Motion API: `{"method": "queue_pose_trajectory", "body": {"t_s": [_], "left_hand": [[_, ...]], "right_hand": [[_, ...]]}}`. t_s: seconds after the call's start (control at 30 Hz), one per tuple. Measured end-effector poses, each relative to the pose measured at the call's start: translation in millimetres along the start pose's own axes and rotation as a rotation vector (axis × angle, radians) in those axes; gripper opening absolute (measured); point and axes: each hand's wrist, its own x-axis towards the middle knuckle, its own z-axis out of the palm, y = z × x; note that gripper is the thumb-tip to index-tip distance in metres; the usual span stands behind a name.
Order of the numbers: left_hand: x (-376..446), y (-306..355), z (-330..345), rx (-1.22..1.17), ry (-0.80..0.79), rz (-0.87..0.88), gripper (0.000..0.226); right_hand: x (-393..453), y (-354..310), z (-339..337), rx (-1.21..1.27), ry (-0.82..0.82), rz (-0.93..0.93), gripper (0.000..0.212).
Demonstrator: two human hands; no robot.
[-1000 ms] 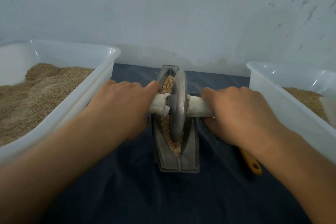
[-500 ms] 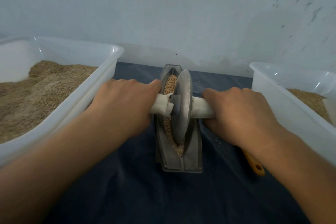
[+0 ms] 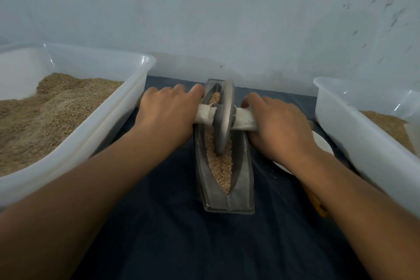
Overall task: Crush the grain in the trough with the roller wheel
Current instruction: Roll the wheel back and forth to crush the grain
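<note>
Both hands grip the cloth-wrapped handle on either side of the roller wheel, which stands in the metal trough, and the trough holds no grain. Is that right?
Not quite. The head view shows the metal trough does hold grain, lying along its channel under and in front of the roller wheel. The rest stands: the left hand and right hand grip the cloth-wrapped handle on either side of the wheel.

The roller wheel (image 3: 223, 120) and trough (image 3: 244, 179) look like dull grey metal, matt; the axle handle (image 3: 244, 119) is wrapped in off-white cloth (frayed at one end); both tubs (image 3: 127, 107) are glossy translucent plastic; the ground sheet (image 3: 181, 245) is dark matt fabric.
</note>
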Motion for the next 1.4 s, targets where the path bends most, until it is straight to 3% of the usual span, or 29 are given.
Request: {"method": "queue_pose_trajectory", "body": {"t_s": [0.13,0.3,0.47,0.83,1.03,1.4], "left_hand": [[6.9,0.3,10.2,0.014,0.047,-0.008,0.059],[6.7,-1.3,18.0,0.014,0.194,-0.001,0.051],[5.6,-2.6,25.3,-0.014,0.283,-0.006,0.040],[2.5,-2.6,14.7,-0.011,0.114,0.016,0.040],[-4.7,-0.9,-2.6,-0.011,-0.017,0.021,0.044],[-27.8,-6.6,-27.4,-0.103,-0.192,0.032,0.030]], "right_hand": [[8.7,4.6,9.2,0.014,0.036,0.011,0.040],[12.0,9.9,17.0,0.100,0.210,0.014,0.033],[17.0,14.3,22.9,0.043,0.151,0.007,0.034],[22.1,12.7,14.5,0.072,-0.078,0.081,0.028],[3.9,3.4,1.9,0.051,-0.118,0.095,0.025],[-13.5,-14.6,-37.1,-0.134,-0.168,0.077,0.030]]}}
